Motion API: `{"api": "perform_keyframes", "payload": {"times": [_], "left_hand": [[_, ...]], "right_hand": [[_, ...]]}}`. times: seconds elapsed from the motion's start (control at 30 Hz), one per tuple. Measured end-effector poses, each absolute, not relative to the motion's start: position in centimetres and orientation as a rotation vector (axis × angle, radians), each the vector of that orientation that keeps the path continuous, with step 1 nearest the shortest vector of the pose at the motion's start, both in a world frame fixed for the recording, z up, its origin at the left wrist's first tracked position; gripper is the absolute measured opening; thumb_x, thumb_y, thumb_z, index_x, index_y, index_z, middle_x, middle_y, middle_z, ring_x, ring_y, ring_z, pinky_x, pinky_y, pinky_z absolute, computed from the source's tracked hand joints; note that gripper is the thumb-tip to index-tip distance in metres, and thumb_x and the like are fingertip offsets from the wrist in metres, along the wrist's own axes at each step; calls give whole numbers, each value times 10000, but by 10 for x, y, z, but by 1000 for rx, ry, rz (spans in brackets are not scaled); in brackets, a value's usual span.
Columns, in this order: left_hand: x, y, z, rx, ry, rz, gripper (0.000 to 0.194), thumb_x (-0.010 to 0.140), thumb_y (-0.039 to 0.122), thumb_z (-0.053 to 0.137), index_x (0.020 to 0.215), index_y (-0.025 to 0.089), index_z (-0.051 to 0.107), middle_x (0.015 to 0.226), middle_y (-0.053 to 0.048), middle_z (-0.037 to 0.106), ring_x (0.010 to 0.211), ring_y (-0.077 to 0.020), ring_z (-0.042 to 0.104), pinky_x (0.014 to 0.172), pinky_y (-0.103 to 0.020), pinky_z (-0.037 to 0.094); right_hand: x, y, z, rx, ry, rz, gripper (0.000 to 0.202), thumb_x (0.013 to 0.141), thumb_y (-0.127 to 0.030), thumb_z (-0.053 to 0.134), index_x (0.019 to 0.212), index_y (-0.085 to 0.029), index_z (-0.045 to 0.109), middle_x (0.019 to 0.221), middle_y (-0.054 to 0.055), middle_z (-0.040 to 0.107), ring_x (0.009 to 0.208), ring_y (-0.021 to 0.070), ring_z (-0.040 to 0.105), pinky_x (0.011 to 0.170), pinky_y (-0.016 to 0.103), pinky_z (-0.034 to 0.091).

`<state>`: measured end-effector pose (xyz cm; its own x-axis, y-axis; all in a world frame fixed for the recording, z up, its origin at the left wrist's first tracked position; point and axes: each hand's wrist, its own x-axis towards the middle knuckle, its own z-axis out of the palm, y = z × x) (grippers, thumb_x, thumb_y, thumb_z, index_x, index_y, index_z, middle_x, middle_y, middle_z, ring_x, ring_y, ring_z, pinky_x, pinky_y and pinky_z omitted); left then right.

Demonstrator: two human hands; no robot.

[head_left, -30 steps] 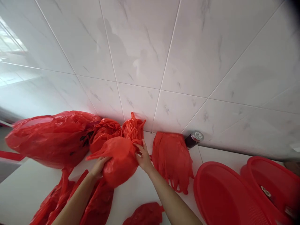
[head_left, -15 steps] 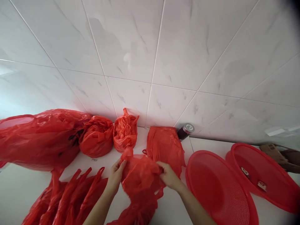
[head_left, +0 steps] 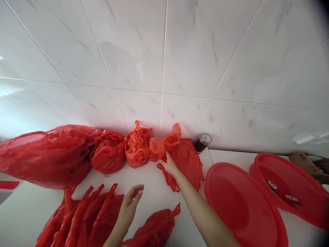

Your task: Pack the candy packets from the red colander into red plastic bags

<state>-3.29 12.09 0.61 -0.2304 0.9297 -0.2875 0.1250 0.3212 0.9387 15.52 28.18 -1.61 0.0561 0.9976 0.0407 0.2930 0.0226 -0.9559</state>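
red bag (head_left: 166, 141) at the hands (head_left: 169, 166) (right grip unclear), forearms (head_left: 203, 209) cut off

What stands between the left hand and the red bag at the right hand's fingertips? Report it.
Nothing visible blocks the left hand: white tabletop lies between it and the red bag. Only the right hand is close, at the bag's lower edge.

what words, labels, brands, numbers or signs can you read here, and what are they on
No text can be read for certain.
Large red bag at far left: black print, creased and too blurred to read.
Dark can by the wall: pale mark on its top, too small to make out.
Two small pale items in the rear red basket: marks too small to read.
Cardboard box: any print is too blurred to read.
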Motion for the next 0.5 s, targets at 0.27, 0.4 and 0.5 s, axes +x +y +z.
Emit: {"api": "perform_keyframes", "payload": {"times": [0.27,0.4,0.5], "left_hand": [[-49,32,-37,1023,1771,880,340,763,515,588,920,233,695,988,-87,709,869,-250,668,826,-392,545],[-38,24,-30,1207,1772,780,311,810,422,578,1063,268,670,1136,-85,664,1043,-259,625,897,-405,518],[-28,31,-18,1323,1715,710,371,813,363,590,1167,262,628,1226,-93,622,1160,-261,564,998,-414,453]], "right_hand": [[198,239,-70,-1536,-1347,1111,307,735,-346,635,1012,-216,660,1106,131,675,976,250,660,853,449,506],[212,242,-68,-1561,-1274,1105,424,809,-447,565,1159,-209,585,1171,156,637,964,248,665,784,418,546],[211,268,-59,-1539,-1231,1028,515,889,-515,417,1290,-199,486,1227,172,597,954,236,665,732,395,561]]}}
